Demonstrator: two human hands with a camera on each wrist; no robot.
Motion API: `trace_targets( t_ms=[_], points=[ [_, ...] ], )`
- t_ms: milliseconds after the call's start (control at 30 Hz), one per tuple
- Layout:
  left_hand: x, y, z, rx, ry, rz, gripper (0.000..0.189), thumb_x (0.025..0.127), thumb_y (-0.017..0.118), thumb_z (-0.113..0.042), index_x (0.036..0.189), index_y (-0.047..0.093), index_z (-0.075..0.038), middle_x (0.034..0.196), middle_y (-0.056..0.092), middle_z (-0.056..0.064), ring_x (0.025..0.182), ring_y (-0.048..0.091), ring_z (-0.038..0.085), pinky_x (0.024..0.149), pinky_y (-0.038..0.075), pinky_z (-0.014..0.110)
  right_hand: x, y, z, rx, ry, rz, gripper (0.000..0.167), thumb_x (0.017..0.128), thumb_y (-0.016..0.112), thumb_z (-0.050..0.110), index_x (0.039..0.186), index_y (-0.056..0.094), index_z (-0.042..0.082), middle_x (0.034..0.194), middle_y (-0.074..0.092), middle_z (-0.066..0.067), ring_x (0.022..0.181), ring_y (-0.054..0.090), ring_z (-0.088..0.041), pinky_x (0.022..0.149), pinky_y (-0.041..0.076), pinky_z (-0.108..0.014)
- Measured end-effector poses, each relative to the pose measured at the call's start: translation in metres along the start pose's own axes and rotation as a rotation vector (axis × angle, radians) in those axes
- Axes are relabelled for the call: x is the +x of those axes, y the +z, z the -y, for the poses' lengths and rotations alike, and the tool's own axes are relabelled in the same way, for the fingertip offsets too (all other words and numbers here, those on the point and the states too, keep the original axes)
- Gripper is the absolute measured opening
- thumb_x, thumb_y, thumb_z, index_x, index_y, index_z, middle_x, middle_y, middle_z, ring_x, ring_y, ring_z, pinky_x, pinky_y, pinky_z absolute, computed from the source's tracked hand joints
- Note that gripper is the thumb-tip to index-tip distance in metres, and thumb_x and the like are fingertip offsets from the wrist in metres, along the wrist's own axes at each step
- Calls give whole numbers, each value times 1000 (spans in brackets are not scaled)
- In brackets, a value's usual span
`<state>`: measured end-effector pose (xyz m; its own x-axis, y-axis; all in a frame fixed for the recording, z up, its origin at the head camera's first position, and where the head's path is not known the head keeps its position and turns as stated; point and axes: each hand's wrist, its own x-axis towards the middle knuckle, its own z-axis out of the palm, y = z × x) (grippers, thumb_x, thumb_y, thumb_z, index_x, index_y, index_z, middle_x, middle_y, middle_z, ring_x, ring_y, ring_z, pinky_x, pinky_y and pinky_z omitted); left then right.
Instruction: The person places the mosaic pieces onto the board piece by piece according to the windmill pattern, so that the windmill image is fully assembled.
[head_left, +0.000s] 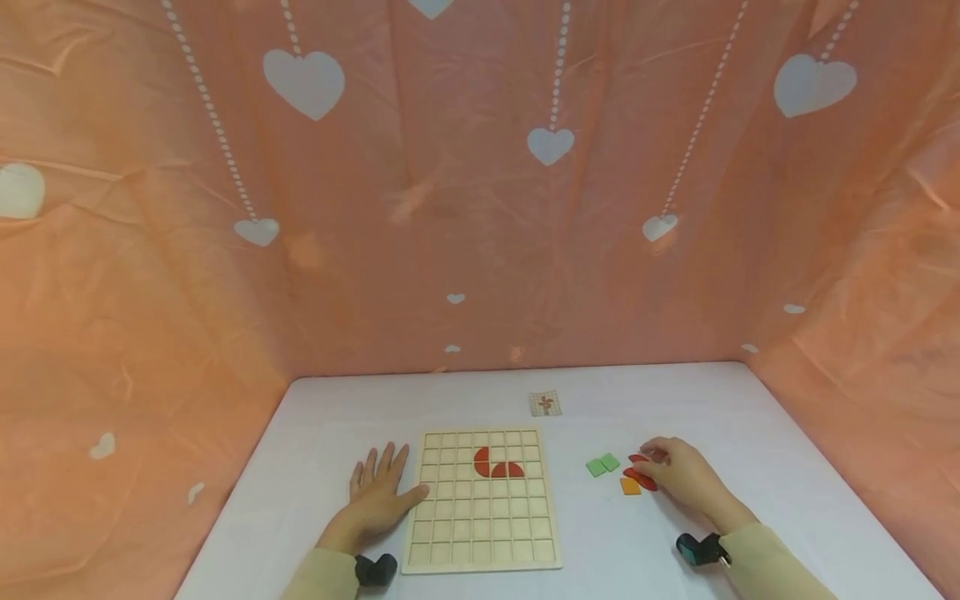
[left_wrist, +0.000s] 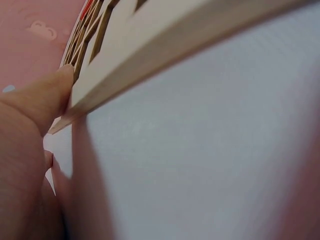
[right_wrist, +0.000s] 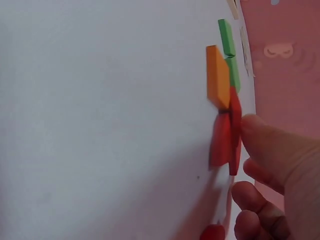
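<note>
A peach curtain (head_left: 480, 208) with white hearts rises behind and along both sides of the white table (head_left: 337, 408). The wooden grid board (head_left: 472, 529) lies left of the table's middle, well apart from the far edge. The left hand (head_left: 378, 500) is released, its fingers straight and spread, the thumb resting on the board's left border and the other fingers over the table beside it. The right hand (head_left: 678, 473), towards the table's right edge, has bent fingers and its thumb touching a loose red piece; whether it is grasped I cannot tell. A black device (head_left: 375, 570) sits at each wrist. A small patterned card (head_left: 545, 403) lies between the board's far right corner and the table's far edge. The loose red pieces (head_left: 645, 481), pointed at the ends, lie right of the board; rounded red pieces (head_left: 507, 471) are set in cells towards its far edge. An orange square (head_left: 630, 487) is just beside the loose ones, and two green squares (head_left: 596, 467) lie nearer the board.
</note>
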<state>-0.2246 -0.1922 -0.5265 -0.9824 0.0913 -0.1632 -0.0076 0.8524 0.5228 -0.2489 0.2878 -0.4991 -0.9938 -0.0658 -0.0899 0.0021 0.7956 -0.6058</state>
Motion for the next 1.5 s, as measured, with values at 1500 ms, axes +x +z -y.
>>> trace_targets(
  t_ms=[1500],
  points=[
    [-1, -3, -4, -2, -10, 9, 89, 91, 56, -56, 154, 20, -5, 159, 4, 22, 143, -10, 44, 111, -15, 57, -1, 18, 45, 89, -62, -90, 7, 95, 63, 16, 99, 61, 11, 79, 58, -2, 62, 51, -16, 51, 44, -28]
  ],
)
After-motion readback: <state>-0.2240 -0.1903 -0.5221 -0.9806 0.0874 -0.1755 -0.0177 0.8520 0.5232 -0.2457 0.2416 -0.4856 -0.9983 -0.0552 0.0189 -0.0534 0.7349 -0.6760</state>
